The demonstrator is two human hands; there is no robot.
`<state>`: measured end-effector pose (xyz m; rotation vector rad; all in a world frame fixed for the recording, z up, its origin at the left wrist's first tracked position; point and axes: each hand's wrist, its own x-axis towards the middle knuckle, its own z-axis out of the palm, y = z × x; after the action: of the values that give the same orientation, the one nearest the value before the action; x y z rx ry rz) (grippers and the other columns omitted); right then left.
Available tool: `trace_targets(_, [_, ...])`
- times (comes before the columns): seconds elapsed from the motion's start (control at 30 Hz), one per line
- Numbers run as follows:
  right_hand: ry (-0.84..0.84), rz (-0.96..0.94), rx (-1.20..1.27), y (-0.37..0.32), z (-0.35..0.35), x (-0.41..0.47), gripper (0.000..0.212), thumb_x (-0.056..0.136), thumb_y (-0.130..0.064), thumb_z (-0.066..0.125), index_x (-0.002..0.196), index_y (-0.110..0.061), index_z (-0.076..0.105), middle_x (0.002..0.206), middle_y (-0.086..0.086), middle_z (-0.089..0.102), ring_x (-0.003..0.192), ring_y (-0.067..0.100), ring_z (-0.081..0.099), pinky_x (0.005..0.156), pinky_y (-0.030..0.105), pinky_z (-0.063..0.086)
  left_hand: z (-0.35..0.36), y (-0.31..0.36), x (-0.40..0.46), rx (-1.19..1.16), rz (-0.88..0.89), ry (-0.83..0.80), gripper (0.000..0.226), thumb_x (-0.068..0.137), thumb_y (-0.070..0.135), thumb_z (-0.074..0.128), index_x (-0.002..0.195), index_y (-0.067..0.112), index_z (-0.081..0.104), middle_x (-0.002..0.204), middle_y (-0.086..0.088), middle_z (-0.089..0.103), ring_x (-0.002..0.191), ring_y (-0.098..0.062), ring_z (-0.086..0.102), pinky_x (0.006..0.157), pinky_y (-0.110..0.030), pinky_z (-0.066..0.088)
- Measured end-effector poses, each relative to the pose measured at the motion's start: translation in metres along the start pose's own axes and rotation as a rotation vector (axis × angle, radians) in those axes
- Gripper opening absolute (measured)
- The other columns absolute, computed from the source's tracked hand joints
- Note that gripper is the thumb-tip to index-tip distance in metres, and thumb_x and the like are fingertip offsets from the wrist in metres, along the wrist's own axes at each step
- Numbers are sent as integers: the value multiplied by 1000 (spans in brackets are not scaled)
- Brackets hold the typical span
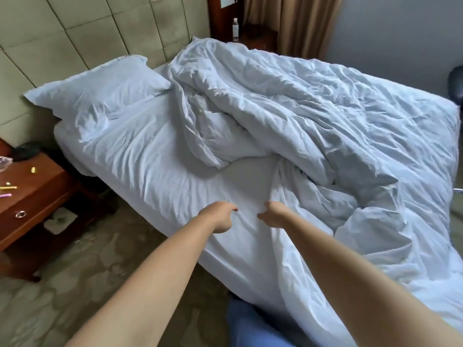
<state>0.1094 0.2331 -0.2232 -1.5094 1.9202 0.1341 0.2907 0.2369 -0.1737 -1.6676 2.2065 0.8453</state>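
Reaching: both arms stretch forward, the left hand [221, 217] and right hand [274, 214] close together but not touching.
Left hand: its fingers curl down onto the sheet [150, 156]. The knuckles hide them, so I cannot tell whether they pinch cloth.
Right hand: it is curled too, thumb pointing at the left hand, and sits just at the near edge of the duvet [313, 116]. A grip looks likely but is not visible.
Duvet: it is heaped beyond and to the right of both hands, thrown back off the sheet.
Why so placed: the hands probably meet at the duvet's loose edge to take it up and spread it.
Pillow [100, 96]: it lies far ahead and to the left of the left hand, against the headboard [75, 33].
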Motion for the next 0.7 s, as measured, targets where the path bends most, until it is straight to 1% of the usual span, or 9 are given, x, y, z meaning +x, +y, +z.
trace_targets(0.1, [48, 34, 28, 2, -2, 64, 49, 89, -39, 51, 130, -13, 47, 132, 11, 49, 121, 29, 48, 96, 37, 45, -13, -7, 68, 71, 35, -76, 59, 91, 4, 37, 144, 28, 37, 149, 3, 36, 133, -21, 40, 104, -37, 41])
trace_targets(0.2, [100, 113, 31, 10, -6, 113, 46, 88, -39, 54, 125, -13, 48, 129, 12, 45, 121, 32, 44, 94, 38, 41, -24, -9, 134, 145, 78, -175, 58, 91, 5, 38, 144, 28, 37, 148, 4, 37, 132, -21, 40, 104, -36, 40])
trace_targets(0.27, [153, 174, -3, 19, -9, 146, 50, 87, -41, 57, 127, -14, 45, 133, 12, 40, 123, 32, 41, 96, 38, 39, -31, -7, 177, 196, 129, -207, 57, 90, 6, 38, 143, 28, 38, 146, 3, 38, 132, -22, 40, 103, -37, 40])
trace_targets(0.33, [164, 256, -6, 25, -11, 175, 66, 84, -47, 62, 136, -15, 36, 143, 12, 31, 129, 32, 35, 100, 41, 36, -33, -8, 216, 200, 160, -226, 57, 89, 7, 39, 142, 28, 39, 145, 3, 39, 132, -23, 41, 104, -40, 40])
trace_targets(0.43, [125, 356, -36, 36, -1, 210, 96, 78, -55, 66, 149, -18, 14, 153, 16, 13, 136, 37, 26, 107, 45, 31, -25, -12, 262, 215, 208, -265, 55, 89, 7, 41, 141, 26, 41, 144, 0, 40, 131, -24, 42, 105, -39, 39])
trace_targets(0.53, [106, 467, -12, 52, 10, 236, 107, 77, -49, 70, 152, -21, -1, 153, 18, 9, 133, 41, 28, 103, 45, 36, -12, -19, 296, 242, 269, -313, 56, 89, 6, 41, 141, 24, 40, 143, -2, 40, 131, -25, 41, 106, -38, 38])
trace_targets(0.6, [133, 501, 35, 56, 13, 249, 97, 83, -29, 66, 152, -19, -2, 148, 19, 21, 126, 38, 41, 94, 41, 44, -5, -26, 312, 277, 311, -335, 56, 89, 5, 41, 142, 22, 39, 142, -4, 40, 131, -25, 41, 105, -37, 39])
trace_targets(0.63, [162, 503, 59, 55, 14, 253, 84, 87, -16, 58, 152, -17, 5, 143, 20, 33, 120, 37, 48, 90, 40, 47, -3, -29, 319, 297, 337, -340, 57, 88, 5, 42, 142, 21, 38, 142, -5, 40, 131, -25, 40, 103, -37, 40])
trace_targets(0.7, [275, 545, 112, 48, 14, 253, 52, 89, 1, 44, 138, -9, 33, 125, 20, 55, 110, 38, 58, 84, 40, 48, -3, -34, 330, 342, 381, -330, 61, 87, 4, 43, 145, 19, 33, 143, -6, 38, 132, -26, 39, 102, -38, 41])
